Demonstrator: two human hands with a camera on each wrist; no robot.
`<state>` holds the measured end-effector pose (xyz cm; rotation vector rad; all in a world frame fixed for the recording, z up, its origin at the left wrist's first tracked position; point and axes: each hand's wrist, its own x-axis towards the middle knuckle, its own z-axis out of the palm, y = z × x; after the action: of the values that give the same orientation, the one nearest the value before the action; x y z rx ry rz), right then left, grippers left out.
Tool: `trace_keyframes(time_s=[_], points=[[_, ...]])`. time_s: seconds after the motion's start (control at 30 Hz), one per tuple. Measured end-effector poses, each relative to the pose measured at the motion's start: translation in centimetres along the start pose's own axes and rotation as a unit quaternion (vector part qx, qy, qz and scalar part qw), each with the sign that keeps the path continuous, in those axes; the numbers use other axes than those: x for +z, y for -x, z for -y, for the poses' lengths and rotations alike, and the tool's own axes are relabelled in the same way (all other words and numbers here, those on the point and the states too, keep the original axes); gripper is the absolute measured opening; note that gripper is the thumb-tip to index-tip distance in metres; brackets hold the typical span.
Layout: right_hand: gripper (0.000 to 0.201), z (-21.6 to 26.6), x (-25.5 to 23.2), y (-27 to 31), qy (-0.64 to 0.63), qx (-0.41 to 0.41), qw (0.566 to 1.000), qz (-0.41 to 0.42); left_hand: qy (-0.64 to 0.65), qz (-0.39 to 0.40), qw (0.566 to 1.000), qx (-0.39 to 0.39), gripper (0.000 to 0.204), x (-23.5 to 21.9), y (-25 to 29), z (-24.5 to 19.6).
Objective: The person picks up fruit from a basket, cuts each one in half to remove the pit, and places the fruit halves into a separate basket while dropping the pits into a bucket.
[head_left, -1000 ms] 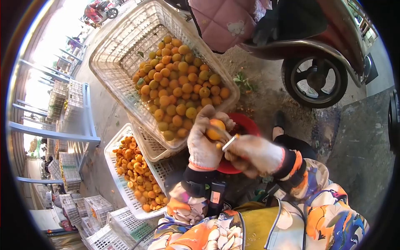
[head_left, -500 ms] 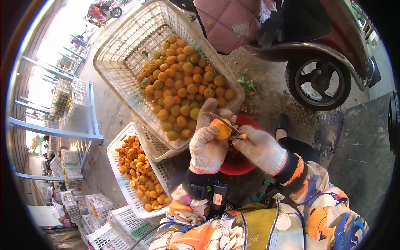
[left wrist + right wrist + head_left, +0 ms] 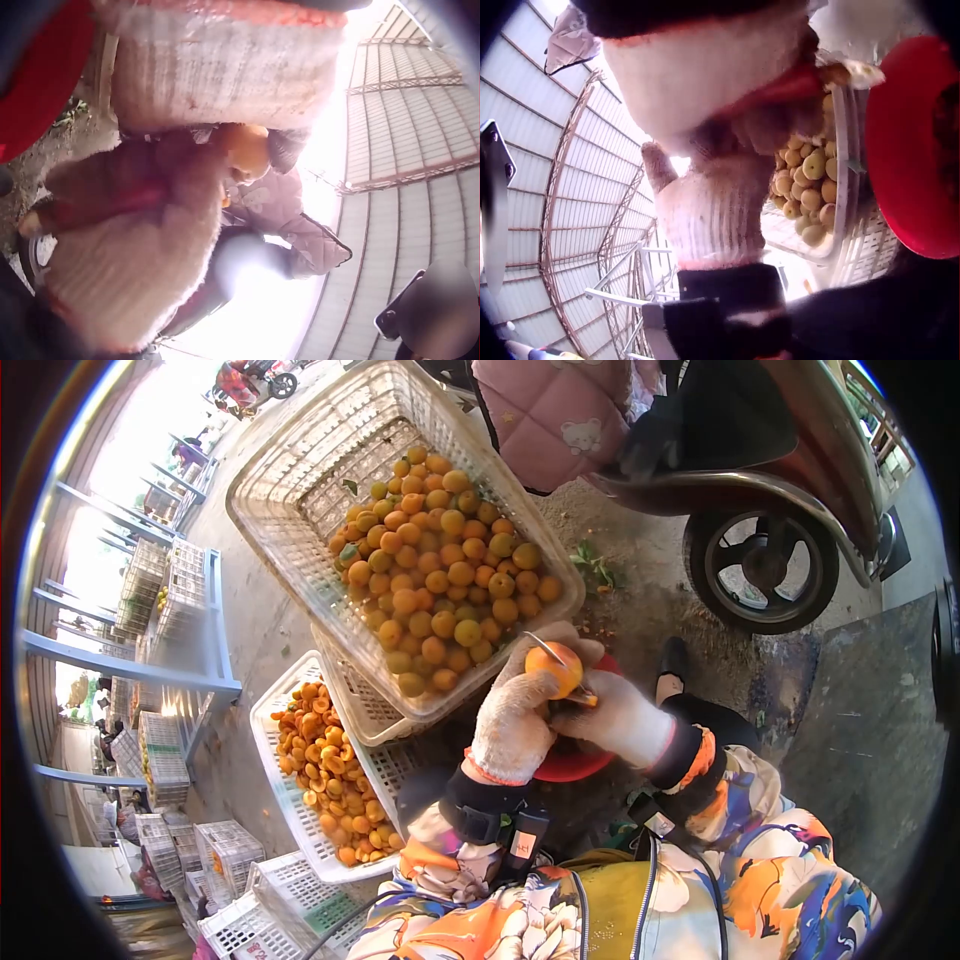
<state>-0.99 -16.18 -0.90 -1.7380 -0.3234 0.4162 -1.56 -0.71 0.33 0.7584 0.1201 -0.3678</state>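
My gloved left hand (image 3: 512, 728) holds an orange apricot (image 3: 566, 672) up in its fingers. A thin metal blade of a knife (image 3: 543, 646) lies across the fruit's upper side. My gloved right hand (image 3: 628, 722) grips the knife close against the apricot; a red strip of its handle shows between the fingers in the right wrist view. Both hands are over a red basin (image 3: 578, 764), which they partly hide. In the left wrist view, the apricot (image 3: 250, 150) peeks out between the two gloves.
A large white crate (image 3: 262, 510) of whole apricots (image 3: 440, 575) stands ahead, on top of another crate. A lower white crate (image 3: 268, 732) to the left holds halved apricots (image 3: 335, 765). A parked scooter (image 3: 765, 565) is at the right; stacked crates (image 3: 165, 745) stand far left.
The right hand has closed in on the left hand, and the blade has come to lie over the apricot. The apricot has been turned and shifted slightly to the right.
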Motion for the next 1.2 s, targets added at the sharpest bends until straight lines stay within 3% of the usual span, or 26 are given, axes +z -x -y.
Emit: trace_keyframes(time_s=[0.07,0.1,0.13,0.17,0.2,0.27,0.3,0.33,0.4,0.53,0.63,0.67,0.7,0.73,0.8,0.83,0.9,1.0,1.07,1.13,1.17,1.2], points=[[0.029,0.6,-0.9,-0.2,-0.014,0.164,0.981,0.101,0.006,-0.005,1.0,-0.019,0.059,0.5,0.3,-0.4],[0.029,0.1,-0.6,0.0,-0.012,0.167,0.981,0.1,-0.035,0.011,0.999,0.008,0.057,0.8,0.4,-0.5],[0.028,-0.9,0.1,0.1,0.033,0.037,0.998,0.04,-0.076,0.027,0.996,0.036,0.055,0.9,0.5,-0.7],[0.028,-1.9,0.6,0.1,0.077,-0.095,0.992,-0.02,-0.201,0.05,0.977,0.049,0.055,-0.4,0.0,-1.0],[0.028,-2.8,0.7,-0.2,0.076,-0.093,0.993,-0.019,-0.2,0.049,0.977,0.047,0.055,-0.3,0.0,-1.2],[0.029,-4.2,0.4,-0.7,0.051,0.049,0.994,0.077,-0.311,0.022,0.95,0.033,0.055,0.1,0.2,-1.5],[0.031,-3.7,0.4,-0.6,0.042,-0.004,0.998,0.051,-0.273,0.039,0.961,0.037,0.057,-0.2,0.1,-1.3],[0.031,-3.0,0.4,-0.6,0.042,-0.004,0.998,0.053,-0.272,0.038,0.961,0.037,0.057,0.0,0.2,-0.8],[0.031,-1.8,0.3,-0.7,0.072,-0.012,0.997,0.016,-0.078,-0.021,0.993,0.089,0.059,1.1,0.3,0.1],[0.03,-3.7,0.5,-1.2,0.151,-0.021,0.988,-0.01,-0.087,0.019,0.995,0.037,0.061,0.2,-0.2,0.3],[0.03,-7.3,1.8,-2.3,0.123,-0.063,0.989,-0.047,-0.167,-0.015,0.981,0.095,0.061,0.9,0.1,0.8],[0.03,-11.0,3.2,-3.6,-0.065,-0.069,0.994,-0.055,-0.321,-0.036,0.938,0.128,0.061,0.5,0.0,0.7],[0.029,-10.9,3.7,-4.3,-0.252,-0.072,0.963,-0.061,-0.467,-0.056,0.868,0.158,0.062,0.1,0.0,0.6],[0.029,-10.8,3.3,-3.7,-0.252,-0.071,0.963,-0.063,-0.467,-0.055,0.869,0.157,0.062,0.0,0.1,0.4],[0.027,-8.6,1.7,-2.0,-0.033,-0.082,0.996,-0.024,-0.427,-0.012,0.897,0.113,0.063,-0.3,0.1,0.0],[0.027,-6.4,1.0,-1.5,-0.033,-0.082,0.996,-0.021,-0.426,-0.014,0.898,0.114,0.063,-0.2,0.2,0.0],[0.025,-2.9,0.1,-0.9,0.143,-0.066,0.987,-0.033,-0.12,-0.016,0.988,0.095,0.065,0.2,0.3,0.1],[0.026,-3.9,0.2,-1.1,0.216,-0.103,0.97,-0.036,-0.037,0.022,0.998,0.053,0.065,-0.2,-0.2,0.7],[0.025,-3.7,0.0,-1.0,0.244,-0.092,0.965,-0.029,-0.059,0.028,0.997,0.04,0.064,-0.1,0.0,0.2],[0.025,-5.0,0.4,-1.3,0.273,-0.078,0.959,-0.021,-0.186,0.018,0.98,0.07,0.064,0.1,0.1,-0.1],[0.025,-7.7,1.4,-1.8,0.142,-0.086,0.985,-0.047,-0.186,0.017,0.98,0.07,0.064,-0.1,0.1,-0.2],[0.025,-7.5,1.9,-2.3,0.007,-0.092,0.993,-0.072,-0.299,0.009,0.951,0.083,0.063,-0.3,0.1,-0.4]])
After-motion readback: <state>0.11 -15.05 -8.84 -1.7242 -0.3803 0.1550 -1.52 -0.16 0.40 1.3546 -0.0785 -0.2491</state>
